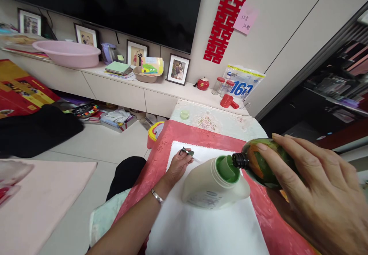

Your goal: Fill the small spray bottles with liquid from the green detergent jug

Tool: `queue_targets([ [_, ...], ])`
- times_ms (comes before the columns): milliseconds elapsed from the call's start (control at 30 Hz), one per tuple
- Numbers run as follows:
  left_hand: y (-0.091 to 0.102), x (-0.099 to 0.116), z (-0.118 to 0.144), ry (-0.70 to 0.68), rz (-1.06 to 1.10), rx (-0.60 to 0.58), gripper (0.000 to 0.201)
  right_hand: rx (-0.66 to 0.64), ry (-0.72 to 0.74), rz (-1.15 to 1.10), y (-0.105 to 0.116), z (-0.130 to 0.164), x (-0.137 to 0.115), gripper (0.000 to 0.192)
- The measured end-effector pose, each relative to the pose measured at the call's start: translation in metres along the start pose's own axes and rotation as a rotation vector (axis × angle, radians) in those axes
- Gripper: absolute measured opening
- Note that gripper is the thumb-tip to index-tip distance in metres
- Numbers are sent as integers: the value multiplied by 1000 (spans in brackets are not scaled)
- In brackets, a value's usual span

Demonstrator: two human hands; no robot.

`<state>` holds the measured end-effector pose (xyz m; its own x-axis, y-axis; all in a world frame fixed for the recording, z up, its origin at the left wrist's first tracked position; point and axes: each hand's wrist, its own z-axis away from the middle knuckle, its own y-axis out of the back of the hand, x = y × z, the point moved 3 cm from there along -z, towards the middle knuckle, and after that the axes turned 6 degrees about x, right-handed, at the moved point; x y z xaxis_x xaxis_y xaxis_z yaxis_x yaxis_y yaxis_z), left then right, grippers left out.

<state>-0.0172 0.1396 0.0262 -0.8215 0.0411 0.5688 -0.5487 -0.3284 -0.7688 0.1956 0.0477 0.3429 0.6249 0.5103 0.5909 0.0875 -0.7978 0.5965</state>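
Note:
My right hand (313,186) is wrapped round a dark green and orange bottle (266,159), tipped nearly level. Its black threaded neck meets the green pouring spout (227,169) in the mouth of a large off-white jug (211,190). Whether liquid flows does not show. The jug stands on a white sheet (212,232) over a red cloth. Beyond the jug, my left hand (178,167) is closed on a small black pump top (186,152), with what looks like a pale tube running toward the jug. A pale green cap (184,114) lies near the table's far edge.
A low cabinet (115,84) behind the table bears a pink basin (69,54), framed photos, a red pot (202,83), glass jars and a plastic bag (244,80). A yellow and red stool (153,132) stands at the table's left; boxes lie on the floor.

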Motion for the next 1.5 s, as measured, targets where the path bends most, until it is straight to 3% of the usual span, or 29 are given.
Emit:
queue_targets([
  [600, 2, -2, -2, 9, -14, 8, 57, -9, -43, 19, -3, -1, 0, 45],
  [1500, 4, -3, -4, 2, -7, -6, 54, 3, -51, 7, -1, -3, -2, 45],
])
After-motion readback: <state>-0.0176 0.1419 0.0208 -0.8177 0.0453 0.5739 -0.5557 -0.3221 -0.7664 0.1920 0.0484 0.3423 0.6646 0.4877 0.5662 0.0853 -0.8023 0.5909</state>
